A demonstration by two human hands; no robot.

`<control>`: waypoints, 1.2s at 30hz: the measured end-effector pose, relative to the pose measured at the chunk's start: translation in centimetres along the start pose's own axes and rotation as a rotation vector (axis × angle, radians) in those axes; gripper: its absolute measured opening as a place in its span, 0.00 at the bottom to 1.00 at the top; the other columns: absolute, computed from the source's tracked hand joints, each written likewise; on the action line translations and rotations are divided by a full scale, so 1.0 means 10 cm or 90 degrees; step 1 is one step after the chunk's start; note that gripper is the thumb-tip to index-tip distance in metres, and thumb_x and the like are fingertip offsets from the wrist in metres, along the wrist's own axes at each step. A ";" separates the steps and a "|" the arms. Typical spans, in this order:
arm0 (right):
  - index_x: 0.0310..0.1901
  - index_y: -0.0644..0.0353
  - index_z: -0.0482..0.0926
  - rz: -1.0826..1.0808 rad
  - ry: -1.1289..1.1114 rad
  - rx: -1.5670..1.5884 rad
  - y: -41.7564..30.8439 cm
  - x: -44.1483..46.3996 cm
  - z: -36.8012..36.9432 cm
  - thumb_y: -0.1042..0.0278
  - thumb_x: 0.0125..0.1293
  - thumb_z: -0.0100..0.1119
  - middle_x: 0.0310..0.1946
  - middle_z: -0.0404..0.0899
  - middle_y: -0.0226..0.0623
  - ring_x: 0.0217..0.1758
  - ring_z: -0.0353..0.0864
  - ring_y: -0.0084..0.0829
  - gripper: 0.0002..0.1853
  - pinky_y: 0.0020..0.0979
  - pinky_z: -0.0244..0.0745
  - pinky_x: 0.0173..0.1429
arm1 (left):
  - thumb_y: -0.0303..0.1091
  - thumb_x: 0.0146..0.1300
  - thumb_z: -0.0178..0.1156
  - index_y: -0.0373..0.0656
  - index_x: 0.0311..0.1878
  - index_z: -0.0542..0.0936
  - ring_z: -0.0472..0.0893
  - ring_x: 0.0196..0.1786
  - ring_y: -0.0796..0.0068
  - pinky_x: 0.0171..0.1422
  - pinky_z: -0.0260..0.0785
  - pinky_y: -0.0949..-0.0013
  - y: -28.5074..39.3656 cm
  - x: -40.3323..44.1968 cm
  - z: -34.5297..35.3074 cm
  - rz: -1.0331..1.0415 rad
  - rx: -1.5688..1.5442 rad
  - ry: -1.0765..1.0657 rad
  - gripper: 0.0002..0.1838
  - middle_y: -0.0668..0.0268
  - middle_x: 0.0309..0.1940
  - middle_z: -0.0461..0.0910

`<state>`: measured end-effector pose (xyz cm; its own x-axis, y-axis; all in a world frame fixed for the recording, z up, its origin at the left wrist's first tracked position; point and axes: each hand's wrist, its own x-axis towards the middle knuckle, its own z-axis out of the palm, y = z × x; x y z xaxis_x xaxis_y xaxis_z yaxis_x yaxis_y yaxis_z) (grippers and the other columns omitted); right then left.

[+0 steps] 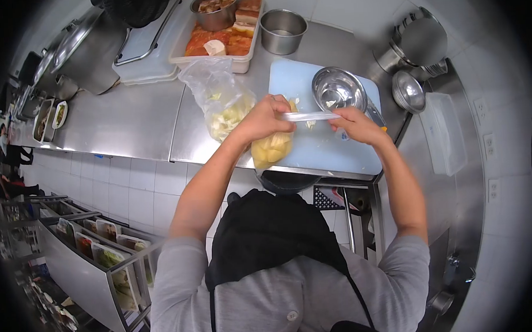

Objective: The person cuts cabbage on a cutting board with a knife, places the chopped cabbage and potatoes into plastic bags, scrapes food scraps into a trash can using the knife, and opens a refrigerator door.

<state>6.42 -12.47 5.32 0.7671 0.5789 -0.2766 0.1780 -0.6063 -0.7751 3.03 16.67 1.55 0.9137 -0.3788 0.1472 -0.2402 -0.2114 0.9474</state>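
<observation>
My left hand [264, 117] is closed on the gathered neck of a clear plastic bag [272, 148] that holds yellow pieces. The bag hangs below that hand, at the front edge of the blue cutting board [292, 82]. Between my hands the bag's twisted plastic is stretched out, and my right hand [356, 125] pinches its other end. Just behind my right hand a steel bowl [338, 88] rests on the board. Small pale scraps lie on the board. To the left, another clear bag [221, 102] with pale pieces lies on the steel counter.
An empty steel pot [284, 31] stands behind the board. Beside it is a plastic tub [244, 63] of meat with a steel bowl in it. Stacked steel containers [392, 59] and a clear lid [444, 131] are at right. An open drawer [87, 280] of food containers is at lower left.
</observation>
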 end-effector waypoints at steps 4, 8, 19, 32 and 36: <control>0.29 0.58 0.79 0.078 0.069 0.438 0.35 -0.25 0.59 0.47 0.79 0.51 0.22 0.76 0.30 0.26 0.78 0.24 0.25 0.30 0.73 0.28 | 0.33 0.48 0.73 0.41 0.33 0.90 0.80 0.42 0.58 0.52 0.73 0.59 0.24 -0.02 -0.03 0.130 0.300 0.128 0.09 0.63 0.36 0.82; 0.19 0.54 0.64 -0.080 0.120 0.674 -0.40 -0.53 1.59 0.37 0.80 0.40 0.16 0.68 0.34 0.18 0.70 0.30 0.34 0.33 0.70 0.25 | 0.30 0.52 0.70 0.42 0.36 0.91 0.82 0.35 0.62 0.43 0.74 0.63 0.44 0.02 -0.01 0.088 0.191 0.099 0.07 0.65 0.32 0.84; 0.35 0.54 0.76 -0.595 0.338 -0.181 -0.51 0.37 0.52 0.66 0.63 0.61 0.35 0.75 0.33 0.37 0.78 0.34 0.04 0.30 0.75 0.36 | 0.29 0.55 0.74 0.42 0.36 0.91 0.80 0.39 0.74 0.45 0.72 0.69 1.21 -0.44 -0.22 0.170 -0.002 -0.004 0.05 0.67 0.33 0.82; 0.37 0.58 0.82 0.023 0.086 0.428 -0.77 0.30 0.68 0.48 0.76 0.56 0.26 0.81 0.33 0.23 0.80 0.28 0.20 0.30 0.74 0.26 | 0.23 0.68 0.60 0.34 0.44 0.85 0.77 0.41 0.81 0.46 0.67 0.76 -0.08 -0.32 0.42 0.061 -0.058 0.344 0.07 0.69 0.38 0.78; 0.48 0.62 0.84 0.067 0.055 0.764 -0.71 0.38 0.88 0.55 0.76 0.58 0.32 0.81 0.34 0.32 0.82 0.25 0.17 0.26 0.80 0.35 | 0.21 0.68 0.56 0.33 0.49 0.83 0.79 0.40 0.80 0.46 0.71 0.76 -0.04 -0.33 0.52 -0.146 -0.386 0.402 0.10 0.66 0.39 0.82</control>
<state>2.62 -1.17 4.81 0.7901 0.4911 -0.3667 -0.5387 0.2710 -0.7977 -1.58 13.31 -0.81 0.9707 0.2168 -0.1037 0.0200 0.3573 0.9338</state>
